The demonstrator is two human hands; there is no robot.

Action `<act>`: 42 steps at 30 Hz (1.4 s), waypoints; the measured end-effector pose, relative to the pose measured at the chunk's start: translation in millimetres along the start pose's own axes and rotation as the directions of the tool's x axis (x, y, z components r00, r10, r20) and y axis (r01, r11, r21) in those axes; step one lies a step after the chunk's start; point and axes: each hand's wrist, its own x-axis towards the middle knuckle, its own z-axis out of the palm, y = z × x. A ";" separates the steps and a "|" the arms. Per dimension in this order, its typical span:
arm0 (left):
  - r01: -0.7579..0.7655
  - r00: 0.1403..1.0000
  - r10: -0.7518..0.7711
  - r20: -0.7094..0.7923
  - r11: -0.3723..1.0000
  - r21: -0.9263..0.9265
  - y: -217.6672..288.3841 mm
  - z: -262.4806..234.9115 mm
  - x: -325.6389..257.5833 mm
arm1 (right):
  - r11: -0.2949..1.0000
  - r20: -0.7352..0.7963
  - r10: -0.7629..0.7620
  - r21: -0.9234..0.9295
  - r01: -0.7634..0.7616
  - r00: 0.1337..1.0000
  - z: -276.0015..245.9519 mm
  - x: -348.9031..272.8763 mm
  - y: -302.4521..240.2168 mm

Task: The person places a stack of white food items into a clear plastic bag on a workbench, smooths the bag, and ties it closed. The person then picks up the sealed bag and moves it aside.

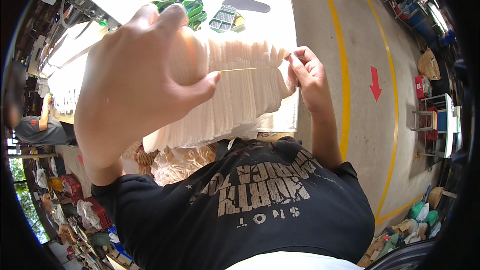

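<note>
A long row of thin, soft, cream-coloured pieces (240,95), pressed face to face, lies on the bright white table in front of me. Across its top runs a thin yellow band (245,69), stretched between my two hands. My left hand (135,80) looms large over the row's left end, curled round it with the thumb at the band; its fingertips are partly hidden in glare. At the right end my right hand (308,72) is closed, thumb and forefinger pinched at the band's end against the last pieces.
Beyond the row lie green straps (196,12), a green-and-grey patterned piece (223,18) and a dark sole-shaped piece (247,4). A machine box (90,5) stands at far left. Pale strips (180,165) are heaped below the table edge. A co-worker (42,130) is at left.
</note>
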 end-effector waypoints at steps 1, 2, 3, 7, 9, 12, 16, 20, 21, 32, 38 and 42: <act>-0.019 1.000 0.020 -0.014 0.999 0.033 4.6 0.6 3.2 | 0.999 0.000 -0.023 -0.042 0.023 1.000 2.9 -0.9 -2.2; -0.033 0.999 0.032 0.009 0.997 0.068 8.3 -1.6 6.2 | 0.995 0.005 -0.044 -0.085 0.045 0.999 6.0 -1.2 -4.7; -0.046 0.999 0.043 0.033 0.994 0.103 11.7 -5.7 9.3 | 0.993 -0.014 -0.047 -0.112 0.045 0.999 8.9 -0.9 -6.6; -0.068 0.996 0.052 0.078 0.975 0.213 26.3 -16.5 19.1 | 0.992 -0.083 -0.072 -0.114 0.063 0.994 12.0 3.6 -4.9; -0.125 0.992 0.112 0.066 0.959 0.253 30.8 -22.8 22.7 | 0.995 -0.124 -0.083 -0.066 0.076 0.989 12.7 5.5 0.5; -0.303 0.918 0.367 -0.152 0.895 0.328 34.9 -12.2 30.5 | 0.992 -0.077 -0.096 -0.088 0.089 0.992 12.2 3.4 1.2; -0.472 0.847 0.517 -0.121 0.838 0.274 45.3 31.0 65.5 | 0.995 -0.040 -0.081 -0.066 0.078 0.996 9.9 -2.8 5.4; -0.378 0.919 0.322 0.227 0.882 0.280 66.9 45.7 90.9 | 0.999 0.055 -0.038 0.004 0.038 0.998 11.6 -6.4 11.8; -0.362 0.920 0.286 0.270 0.883 0.298 73.2 53.6 101.9 | 1.000 0.019 -0.019 0.001 0.019 1.000 4.5 -9.4 13.7; -0.407 0.912 0.371 0.176 0.876 0.259 49.2 93.8 131.9 | 0.982 -0.022 0.073 0.178 -0.068 0.997 2.7 -24.9 0.2; -0.061 0.919 0.100 0.381 0.992 -0.113 51.8 65.2 152.4 | 0.999 -0.131 -0.039 0.013 0.041 0.991 2.4 -24.9 6.0; 0.020 0.881 0.055 0.469 0.988 -0.154 57.5 78.4 151.2 | 0.990 -0.136 -0.107 -0.101 0.093 0.985 0.3 -23.4 8.5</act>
